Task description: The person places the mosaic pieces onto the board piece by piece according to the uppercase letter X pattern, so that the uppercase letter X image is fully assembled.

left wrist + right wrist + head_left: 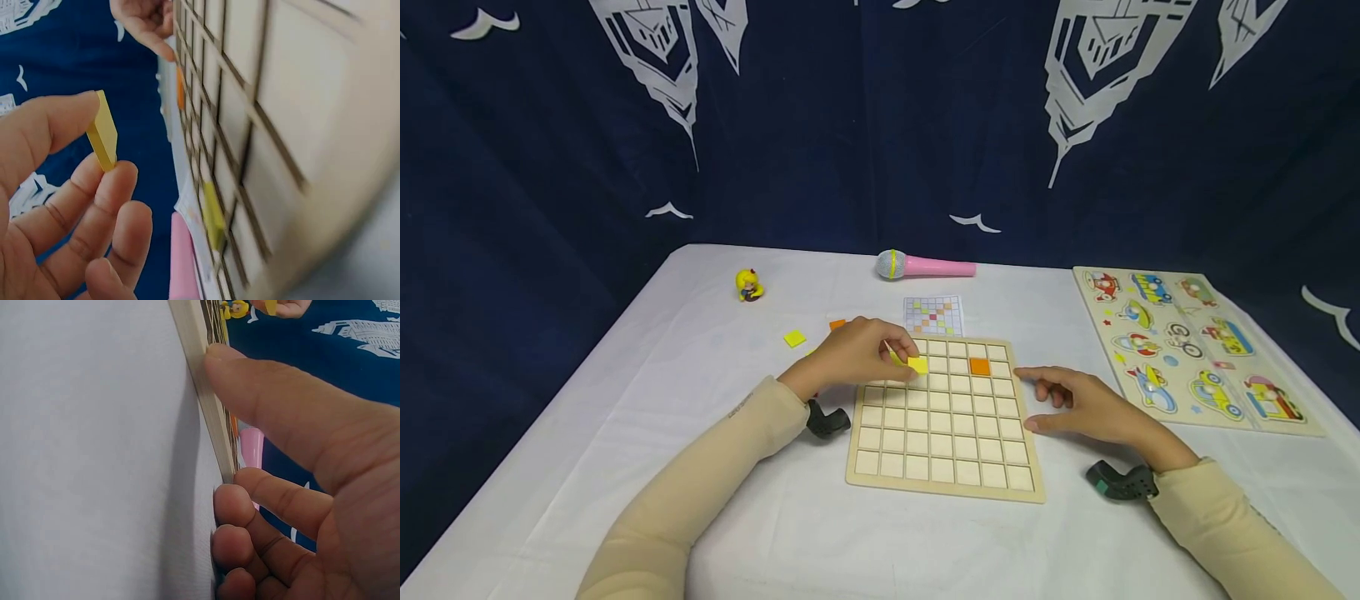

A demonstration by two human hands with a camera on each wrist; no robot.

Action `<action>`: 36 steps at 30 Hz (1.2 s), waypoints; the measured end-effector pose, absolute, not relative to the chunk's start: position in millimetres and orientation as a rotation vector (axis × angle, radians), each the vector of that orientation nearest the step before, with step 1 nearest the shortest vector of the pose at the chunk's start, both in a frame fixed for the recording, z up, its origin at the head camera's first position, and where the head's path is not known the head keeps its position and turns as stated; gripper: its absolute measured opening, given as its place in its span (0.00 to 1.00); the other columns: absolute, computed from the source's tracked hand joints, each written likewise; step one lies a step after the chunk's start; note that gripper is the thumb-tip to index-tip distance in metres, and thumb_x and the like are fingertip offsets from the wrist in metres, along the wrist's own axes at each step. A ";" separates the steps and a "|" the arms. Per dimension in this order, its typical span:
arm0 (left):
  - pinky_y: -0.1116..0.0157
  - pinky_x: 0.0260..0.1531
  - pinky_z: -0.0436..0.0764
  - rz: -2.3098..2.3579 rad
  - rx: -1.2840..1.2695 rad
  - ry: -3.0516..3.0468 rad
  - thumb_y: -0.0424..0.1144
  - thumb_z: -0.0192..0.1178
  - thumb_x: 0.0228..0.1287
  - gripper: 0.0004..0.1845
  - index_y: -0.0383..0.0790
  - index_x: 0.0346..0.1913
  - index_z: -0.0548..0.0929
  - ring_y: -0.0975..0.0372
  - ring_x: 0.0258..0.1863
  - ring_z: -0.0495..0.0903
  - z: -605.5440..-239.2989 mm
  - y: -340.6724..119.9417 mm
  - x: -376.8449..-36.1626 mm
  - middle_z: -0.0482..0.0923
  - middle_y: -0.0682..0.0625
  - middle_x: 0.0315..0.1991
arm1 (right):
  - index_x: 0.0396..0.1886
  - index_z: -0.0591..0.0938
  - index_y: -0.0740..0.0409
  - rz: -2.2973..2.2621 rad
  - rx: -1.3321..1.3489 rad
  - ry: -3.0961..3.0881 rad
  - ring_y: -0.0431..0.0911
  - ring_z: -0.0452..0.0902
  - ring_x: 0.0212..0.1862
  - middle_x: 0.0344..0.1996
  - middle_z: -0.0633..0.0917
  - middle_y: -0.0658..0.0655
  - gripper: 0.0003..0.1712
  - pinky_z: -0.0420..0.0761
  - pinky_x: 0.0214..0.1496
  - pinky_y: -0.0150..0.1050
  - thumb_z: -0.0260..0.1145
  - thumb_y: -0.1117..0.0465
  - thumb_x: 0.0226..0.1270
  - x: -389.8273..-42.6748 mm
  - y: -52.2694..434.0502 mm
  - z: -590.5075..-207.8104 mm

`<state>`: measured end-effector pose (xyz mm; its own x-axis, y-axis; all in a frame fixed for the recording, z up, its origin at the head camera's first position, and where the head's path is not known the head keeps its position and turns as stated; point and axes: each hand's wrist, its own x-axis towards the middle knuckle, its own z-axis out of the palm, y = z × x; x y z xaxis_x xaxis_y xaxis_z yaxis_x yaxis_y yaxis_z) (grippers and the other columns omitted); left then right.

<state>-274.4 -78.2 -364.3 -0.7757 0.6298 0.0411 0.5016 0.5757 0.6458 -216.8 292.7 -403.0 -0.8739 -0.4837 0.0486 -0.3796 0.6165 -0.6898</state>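
My left hand (867, 354) pinches a small yellow square tile (105, 131) between thumb and fingertips, above the upper left part of a wooden grid board (946, 493). Another yellow tile (214, 215) sits on the board, mostly behind the left fingers in the head view. An orange tile (980, 367) lies in a cell near the board's upper right. At the board's right edge, my right hand (1086, 406) touches the rim with thumb and index fingertip, its other fingers bent beside the edge.
Behind the board lies a printed colour-grid card (933, 315), then a pink toy microphone (936, 267). Loose yellow (794, 338) and orange (837, 325) tiles lie left of the board. A yellow-haired figurine (748, 285) stands far left; a picture puzzle board (1172, 362) lies right.
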 end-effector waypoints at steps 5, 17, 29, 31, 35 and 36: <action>0.66 0.40 0.79 0.948 0.925 2.636 0.47 0.78 0.64 0.13 0.49 0.48 0.91 0.68 0.35 0.84 -362.1 -67.5 -273.3 0.89 0.62 0.42 | 0.70 0.78 0.73 -1.108 -0.725 2.691 0.42 0.68 0.37 0.39 0.76 0.53 0.40 0.70 0.39 0.36 0.84 0.61 0.62 -216.9 292.9 -403.6; 0.66 0.39 0.80 0.942 0.891 2.656 0.48 0.79 0.62 0.14 0.50 0.47 0.91 0.68 0.35 0.84 -375.7 -64.0 -278.0 0.88 0.63 0.39 | 0.71 0.78 0.72 -1.101 -0.726 2.693 0.42 0.68 0.38 0.39 0.76 0.53 0.41 0.70 0.39 0.35 0.84 0.61 0.62 -218.5 293.6 -404.8; 0.66 0.37 0.73 0.832 0.931 2.696 0.47 0.79 0.63 0.12 0.50 0.46 0.92 0.67 0.31 0.74 -391.0 -66.5 -281.7 0.83 0.62 0.36 | 0.71 0.77 0.73 -1.122 -0.737 2.677 0.43 0.68 0.37 0.39 0.76 0.53 0.41 0.70 0.39 0.36 0.83 0.61 0.62 -218.5 294.2 -405.6; 0.67 0.36 0.73 0.826 0.934 2.692 0.47 0.79 0.63 0.12 0.50 0.46 0.92 0.67 0.31 0.73 -392.1 -67.1 -281.7 0.82 0.62 0.36 | 0.71 0.77 0.73 -1.124 -0.737 2.678 0.43 0.68 0.37 0.39 0.76 0.53 0.41 0.70 0.39 0.36 0.83 0.61 0.62 -218.3 293.9 -405.3; 0.67 0.36 0.72 0.831 0.935 2.683 0.47 0.79 0.63 0.11 0.51 0.45 0.91 0.68 0.31 0.73 -395.2 -68.1 -282.3 0.81 0.62 0.35 | 0.71 0.78 0.73 -1.116 -0.739 2.685 0.42 0.68 0.37 0.39 0.76 0.53 0.41 0.70 0.39 0.36 0.83 0.61 0.62 -217.7 293.6 -404.7; 0.67 0.36 0.72 0.835 0.934 2.681 0.47 0.79 0.63 0.11 0.51 0.45 0.91 0.68 0.32 0.73 -396.0 -68.3 -282.6 0.81 0.62 0.35 | 0.71 0.78 0.73 -1.113 -0.739 2.687 0.42 0.68 0.37 0.39 0.76 0.52 0.41 0.70 0.39 0.36 0.83 0.61 0.62 -217.5 293.5 -404.7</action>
